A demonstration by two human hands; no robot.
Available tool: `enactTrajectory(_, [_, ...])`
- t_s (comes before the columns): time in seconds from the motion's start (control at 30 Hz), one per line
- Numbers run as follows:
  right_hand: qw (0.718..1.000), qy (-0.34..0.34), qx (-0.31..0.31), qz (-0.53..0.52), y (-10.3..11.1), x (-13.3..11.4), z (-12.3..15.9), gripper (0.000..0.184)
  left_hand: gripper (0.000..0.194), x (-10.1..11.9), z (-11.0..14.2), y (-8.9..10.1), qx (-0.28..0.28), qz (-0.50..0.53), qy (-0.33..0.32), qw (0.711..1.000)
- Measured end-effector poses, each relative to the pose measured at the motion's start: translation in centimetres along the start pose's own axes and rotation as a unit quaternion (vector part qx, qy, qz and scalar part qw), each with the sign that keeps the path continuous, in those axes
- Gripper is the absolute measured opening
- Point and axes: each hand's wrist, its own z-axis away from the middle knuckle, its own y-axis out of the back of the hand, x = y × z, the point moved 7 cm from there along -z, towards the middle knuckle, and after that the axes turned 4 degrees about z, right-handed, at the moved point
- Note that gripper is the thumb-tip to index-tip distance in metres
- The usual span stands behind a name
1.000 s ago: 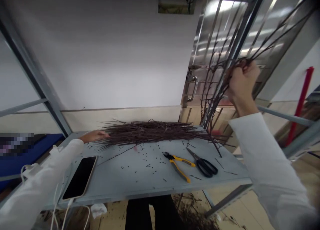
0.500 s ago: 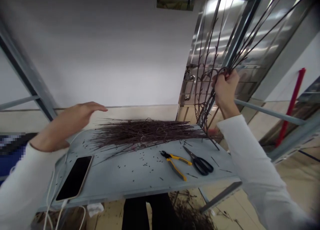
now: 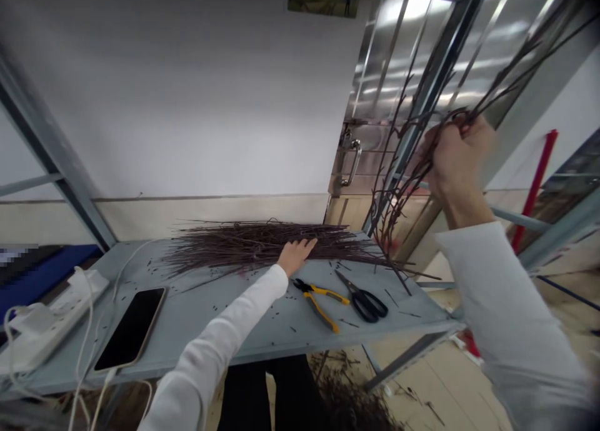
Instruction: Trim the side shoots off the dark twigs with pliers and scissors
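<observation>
Grey metal shelf (image 3: 187,300) holding a pile of thin dark twigs (image 3: 253,247)

The pile lies crosswise along the back of the shelf, its stems running mostly side to side. The left hand (image 3: 295,256), in a white sleeve (image 3: 220,331), rests on the pile's near edge, open and palm down, with the fingers close together and laid over the stems. Up to the right, the right hand (image 3: 459,159) is curled into a tight grip around a raised bunch of twigs (image 3: 403,181), well above the shelf. Its thin, branching stems fan out toward the upper right, while their lower ends hang down beside the right end of the pile.

Just in front of the pile, near the left hand, lie yellow-and-black pliers (image 3: 316,300), with black-handled scissors (image 3: 363,303) beside them. Small cut bits of twig are scattered across the shelf. Farther left are a black smartphone (image 3: 130,328), white cables (image 3: 91,312) and a white power strip (image 3: 42,328). Below the shelf, the person's black trousers (image 3: 267,396) show, near a heap of twig clippings (image 3: 347,400) on the tiled floor. Behind everything stand a white wall (image 3: 187,94) and a stainless steel door (image 3: 398,62) with a metal handle (image 3: 351,162).
</observation>
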Motion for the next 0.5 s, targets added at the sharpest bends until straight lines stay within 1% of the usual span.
enactTrajectory(0.07, [0.998, -0.022, 0.010, -0.056, 1.3, -0.4, -0.2, 0.022, 0.052, -0.5, -0.3, 0.4, 0.002, -0.005, -0.010, 1.000])
enactTrajectory(0.1, [0.997, -0.031, 0.010, -0.068, 1.9, -0.7, -0.3, 0.023, 0.047, -0.6, -0.4, 0.8, 0.006, -0.008, -0.015, 1.000])
enactTrajectory(0.2, [0.998, -0.029, -0.012, -0.050, 3.0, -1.9, -0.7, 0.024, 0.043, -0.4, -0.6, 2.4, 0.021, -0.017, -0.031, 0.999])
enactTrajectory(0.27, [0.998, -0.035, -0.040, -0.043, 3.2, -3.0, -1.0, 0.025, 0.043, -0.1, -0.9, 3.6, 0.026, -0.022, -0.038, 0.999])
enactTrajectory(0.33, [0.994, -0.050, -0.092, -0.042, 2.7, -4.1, -1.0, 0.026, 0.044, 0.0, -1.1, 4.5, 0.025, -0.024, -0.046, 0.998])
enactTrajectory(0.4, [0.984, -0.057, -0.163, -0.035, 1.3, -5.4, -0.6, 0.025, 0.043, 0.0, -1.3, 5.2, 0.020, -0.025, -0.052, 0.998])
enactTrajectory(0.47, [0.972, -0.041, -0.229, -0.020, -0.5, -6.7, 0.1, 0.021, 0.042, -0.1, -1.4, 5.6, 0.015, -0.025, -0.056, 0.998])
enactTrajectory(0.5, [0.971, -0.025, -0.239, -0.011, -1.3, -7.2, 0.3, 0.020, 0.041, -0.2, -1.4, 5.7, 0.013, -0.026, -0.058, 0.998])
